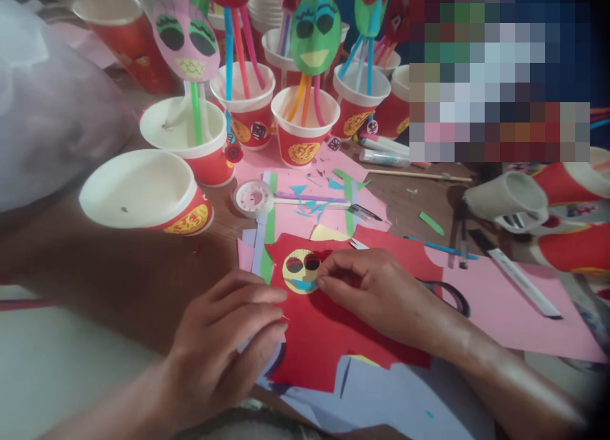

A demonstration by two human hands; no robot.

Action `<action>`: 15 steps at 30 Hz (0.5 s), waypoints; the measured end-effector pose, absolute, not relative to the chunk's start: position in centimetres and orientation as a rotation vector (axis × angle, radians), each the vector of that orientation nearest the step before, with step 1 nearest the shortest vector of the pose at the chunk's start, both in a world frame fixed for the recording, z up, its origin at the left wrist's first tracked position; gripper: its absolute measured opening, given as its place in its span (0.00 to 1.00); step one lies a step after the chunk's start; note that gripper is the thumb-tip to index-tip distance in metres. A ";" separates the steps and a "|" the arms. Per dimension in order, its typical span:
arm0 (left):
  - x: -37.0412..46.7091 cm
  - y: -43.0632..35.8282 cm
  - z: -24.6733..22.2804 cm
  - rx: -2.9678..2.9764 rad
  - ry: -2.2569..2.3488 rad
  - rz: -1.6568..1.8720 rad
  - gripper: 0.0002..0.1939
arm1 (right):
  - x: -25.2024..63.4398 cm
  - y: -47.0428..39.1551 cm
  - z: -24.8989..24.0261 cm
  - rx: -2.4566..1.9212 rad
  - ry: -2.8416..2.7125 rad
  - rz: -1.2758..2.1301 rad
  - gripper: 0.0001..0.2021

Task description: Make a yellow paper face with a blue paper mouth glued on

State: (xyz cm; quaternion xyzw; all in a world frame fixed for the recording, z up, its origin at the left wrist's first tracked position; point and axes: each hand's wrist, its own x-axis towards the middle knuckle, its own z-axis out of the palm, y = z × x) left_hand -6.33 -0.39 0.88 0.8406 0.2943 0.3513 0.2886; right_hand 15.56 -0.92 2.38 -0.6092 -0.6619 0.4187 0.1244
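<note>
A small round yellow paper face (301,286), with dark eyes and a blue mouth, lies on a sheet of red paper (324,338). My right hand (381,287) is at the right edge of this face, thumb and forefinger pinched together; whatever is between the fingertips is hidden. Black-handled scissors (457,298) lie partly under my right hand, on the paper. My left hand (223,332) rests at the red sheet's left edge with its fingers stretched out and apart, holding nothing. Pink paper (515,300) and lilac paper (395,395) stick out around the red sheet.
Red-and-white paper cups stand behind, among them an uncovered cup (138,192) and one with a green paper face (315,33) on straws. A roll of tape (252,197), paper scraps, a marker (524,281) and a white mug (508,199) lie around. A pale plastic bag (52,103) bulges at left.
</note>
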 end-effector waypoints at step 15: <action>-5.8 -0.7 -0.1 2.410 0.731 0.754 0.04 | 14.6 -1.1 2.4 -1.875 -2.110 0.911 0.06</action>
